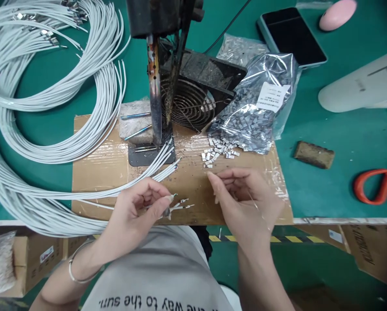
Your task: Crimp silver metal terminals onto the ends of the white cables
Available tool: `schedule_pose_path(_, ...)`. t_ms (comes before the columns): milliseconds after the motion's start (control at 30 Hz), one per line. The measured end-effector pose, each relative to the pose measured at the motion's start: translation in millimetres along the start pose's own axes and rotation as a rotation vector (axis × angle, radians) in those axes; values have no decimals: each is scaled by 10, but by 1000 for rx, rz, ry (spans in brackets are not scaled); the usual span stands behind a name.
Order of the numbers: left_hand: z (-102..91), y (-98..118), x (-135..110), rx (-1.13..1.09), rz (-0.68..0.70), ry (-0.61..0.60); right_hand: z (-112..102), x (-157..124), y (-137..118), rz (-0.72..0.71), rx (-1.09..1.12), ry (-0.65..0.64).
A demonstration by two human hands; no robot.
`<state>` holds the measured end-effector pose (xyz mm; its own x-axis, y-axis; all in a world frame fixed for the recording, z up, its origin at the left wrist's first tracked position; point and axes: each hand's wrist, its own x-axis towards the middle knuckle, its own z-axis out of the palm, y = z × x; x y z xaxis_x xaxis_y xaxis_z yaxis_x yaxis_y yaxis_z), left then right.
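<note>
My left hand [144, 209] is closed in a pinch on a white wire, whose short tip [174, 195] shows at the thumb and forefinger. Beside those fingers, several other wire ends [184, 201] with small metal parts lie on the cardboard. My right hand [242, 192] is curled, thumb near the forefinger; whatever it may hold is too small or hidden. Just beyond it lies a loose heap of small metal-and-white pieces [219, 149], spilling from a clear plastic bag [255, 108]. A bundle of white wires [138, 179] reaches in from the left, ends near a soldering iron [155, 95].
The iron points down at a dark plate [138, 160] beside a pale block [133, 116] with metal rods. Behind is a black fan [190, 101]. Coiled wires [93, 147] fill the left. A phone [292, 36], brown block [314, 154] and red-handled tool [371, 201] lie right.
</note>
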<state>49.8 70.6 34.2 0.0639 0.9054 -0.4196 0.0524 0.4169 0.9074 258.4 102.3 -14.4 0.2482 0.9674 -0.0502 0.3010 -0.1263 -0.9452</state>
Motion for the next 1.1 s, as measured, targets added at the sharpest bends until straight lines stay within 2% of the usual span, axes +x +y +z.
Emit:
schedule_pose_path(233,-40,-9,-10,-126,-74,2,184,-195,-219,98,396,-414)
schedule_pose_path(300,-39,-10,-8,-136,-83,2,207,-208,-270,131,468,-468)
schedule_pose_path(433,-28,-25,-6,-138,-86,24,234,-211,-330,137,504,-470)
schedule_pose_path(700,-20,-60,-5,-167,-41,40,272,-258,-282,113,532,-447)
schedule_pose_path(867,-13,-58,1,-153,-25,43,269,-256,-261,190,562,-452)
schedule_pose_path(1000,-39,-28,-13,-110,-39,-30,229,-215,-225,257,607,-526)
schedule_pose_path(1100,-80,4,-23,-71,-102,-87,170,-162,-255,269,550,-610)
